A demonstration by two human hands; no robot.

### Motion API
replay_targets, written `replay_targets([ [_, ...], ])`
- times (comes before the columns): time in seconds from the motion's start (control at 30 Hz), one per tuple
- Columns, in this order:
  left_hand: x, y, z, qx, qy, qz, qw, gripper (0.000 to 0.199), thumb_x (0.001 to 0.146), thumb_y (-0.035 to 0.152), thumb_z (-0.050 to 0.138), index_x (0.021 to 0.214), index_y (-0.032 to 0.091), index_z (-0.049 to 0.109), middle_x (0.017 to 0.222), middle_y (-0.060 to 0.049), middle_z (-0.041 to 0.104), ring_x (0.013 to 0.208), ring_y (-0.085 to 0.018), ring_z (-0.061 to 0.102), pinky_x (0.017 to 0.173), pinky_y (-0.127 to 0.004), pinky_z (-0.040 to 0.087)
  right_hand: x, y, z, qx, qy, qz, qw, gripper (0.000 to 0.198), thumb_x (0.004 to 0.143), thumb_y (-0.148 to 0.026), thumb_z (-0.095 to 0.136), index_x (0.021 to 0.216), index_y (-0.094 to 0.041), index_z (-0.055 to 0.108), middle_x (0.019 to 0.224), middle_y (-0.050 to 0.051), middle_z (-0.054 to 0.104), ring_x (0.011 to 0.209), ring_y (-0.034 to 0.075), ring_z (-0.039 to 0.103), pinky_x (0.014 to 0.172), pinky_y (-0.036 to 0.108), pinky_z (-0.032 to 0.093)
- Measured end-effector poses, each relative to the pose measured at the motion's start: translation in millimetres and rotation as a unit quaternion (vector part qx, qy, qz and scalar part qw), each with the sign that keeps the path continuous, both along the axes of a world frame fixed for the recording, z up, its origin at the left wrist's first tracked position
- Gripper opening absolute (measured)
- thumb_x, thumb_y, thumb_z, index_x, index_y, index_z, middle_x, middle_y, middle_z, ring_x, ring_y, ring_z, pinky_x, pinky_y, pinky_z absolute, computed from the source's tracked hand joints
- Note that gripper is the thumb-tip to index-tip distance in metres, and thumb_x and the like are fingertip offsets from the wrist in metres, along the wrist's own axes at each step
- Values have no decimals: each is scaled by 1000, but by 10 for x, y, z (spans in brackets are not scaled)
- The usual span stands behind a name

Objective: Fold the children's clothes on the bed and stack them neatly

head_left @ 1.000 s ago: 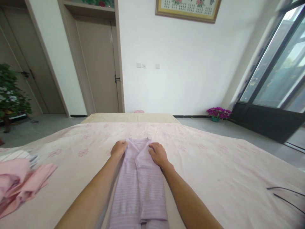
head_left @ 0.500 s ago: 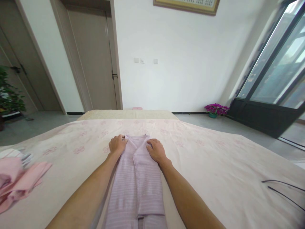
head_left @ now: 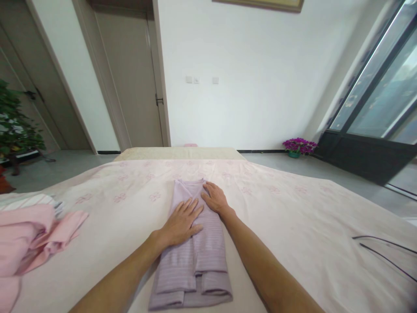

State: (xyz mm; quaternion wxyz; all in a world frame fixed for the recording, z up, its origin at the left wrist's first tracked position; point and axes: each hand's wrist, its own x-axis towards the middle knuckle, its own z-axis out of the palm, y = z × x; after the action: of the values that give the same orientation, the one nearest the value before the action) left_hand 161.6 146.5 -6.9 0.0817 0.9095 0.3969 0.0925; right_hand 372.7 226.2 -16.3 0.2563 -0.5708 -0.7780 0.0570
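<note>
A lilac striped shirt (head_left: 208,248) lies on the bed in a long narrow strip, its sides and sleeves folded inward. Its neckline points away from me and its hem lies closest. My left hand (head_left: 183,221) rests flat on the middle of the shirt, fingers spread, palm down. At the upper right edge, near the collar, my right hand (head_left: 215,197) touches the fabric with its fingers stretched out and the thumb apart. Neither hand grips the cloth.
A pale flowered sheet (head_left: 286,226) covers the bed. Pink clothes (head_left: 29,234) are heaped at the left, and thin black temples of glasses (head_left: 384,243) lie at the right. Beyond the bed are a beige bench-like surface (head_left: 179,153) and a pot of purple flowers (head_left: 299,147).
My left hand has moved from the collar's left corner down onto the middle of the shirt. My right hand stays near the collar. The view has tilted down, showing the hem.
</note>
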Motion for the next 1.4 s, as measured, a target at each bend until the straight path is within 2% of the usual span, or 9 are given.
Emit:
replay_targets([
  [0.17, -11, 35, -9, -2, -8, 8, 1000, 64, 97, 62, 27, 153, 29, 32, 163, -5, 19, 151, -26, 11, 121, -47, 8, -67, -97, 62, -11, -23, -11, 1000, 46, 96, -39, 48, 138, -19, 50, 152, 10, 42, 141, 23, 33, 117, 42, 17],
  [0.3, -26, 65, -26, -22, -37, 28, 999, 59, 102, 52, 16, 153, 27, 30, 162, -3, 24, 150, -20, 16, 121, -43, 10, -76, -449, 215, 16, -8, -11, 1000, 40, 93, -34, 53, 130, -18, 57, 140, 12, 53, 131, 23, 44, 111, 39, 28],
  [0.4, -31, 54, -36, -21, -57, 37, 998, 56, 103, 46, 13, 151, 27, 35, 160, -1, 28, 149, -18, 18, 121, -40, 12, -60, -925, 384, 31, 4, 57, 998, 21, 86, -26, 60, 105, -22, 68, 111, 6, 67, 107, 20, 57, 97, 32, 39],
  [0.47, -30, 42, -38, -15, -58, 35, 998, 54, 103, 43, 15, 150, 27, 38, 160, -1, 30, 149, -17, 20, 121, -40, 13, -52, -1287, 504, -2, 3, 118, 993, 13, 83, -21, 60, 92, -24, 69, 93, 1, 69, 91, 16, 60, 85, 27, 43],
  [0.57, -22, 36, -42, -3, -58, 34, 998, 53, 103, 41, 19, 149, 26, 40, 159, -2, 32, 148, -18, 22, 121, -40, 15, -47, -1758, 662, -53, -54, 202, 977, 11, 80, -25, 64, 89, -26, 70, 89, -1, 69, 85, 15, 60, 76, 25, 42],
  [0.67, -12, 40, -52, 7, -61, 39, 997, 52, 102, 40, 22, 147, 25, 42, 158, -3, 34, 148, -18, 23, 120, -38, 16, -54, -2039, 752, -52, -130, 231, 963, 13, 80, -29, 65, 91, -25, 71, 92, 2, 69, 87, 18, 59, 77, 28, 41],
  [0.9, -1, 42, -53, 3, -49, 40, 998, 51, 102, 41, 26, 147, 26, 42, 159, -2, 33, 148, -17, 23, 120, -37, 14, -97, -2119, 688, -31, -219, 225, 949, 14, 88, -19, 56, 94, -23, 68, 97, 5, 68, 88, 19, 59, 75, 28, 40],
  [1.1, -19, 64, -54, -4, -53, 35, 998, 52, 100, 47, 32, 146, 28, 43, 159, -3, 32, 148, -19, 23, 120, -37, 15, -153, -2167, 659, 0, -218, 185, 958, 21, 98, -25, 45, 96, -21, 65, 96, 6, 67, 86, 18, 58, 74, 28, 38],
  [1.4, -21, 67, -82, 40, -41, 16, 998, 58, 97, 52, 40, 145, 22, 45, 157, -8, 35, 146, -23, 27, 119, -41, 18, -155, -2384, 665, 3, -175, 240, 955, 20, 98, -27, 47, 88, -20, 63, 92, 4, 66, 86, 17, 56, 77, 30, 39],
])
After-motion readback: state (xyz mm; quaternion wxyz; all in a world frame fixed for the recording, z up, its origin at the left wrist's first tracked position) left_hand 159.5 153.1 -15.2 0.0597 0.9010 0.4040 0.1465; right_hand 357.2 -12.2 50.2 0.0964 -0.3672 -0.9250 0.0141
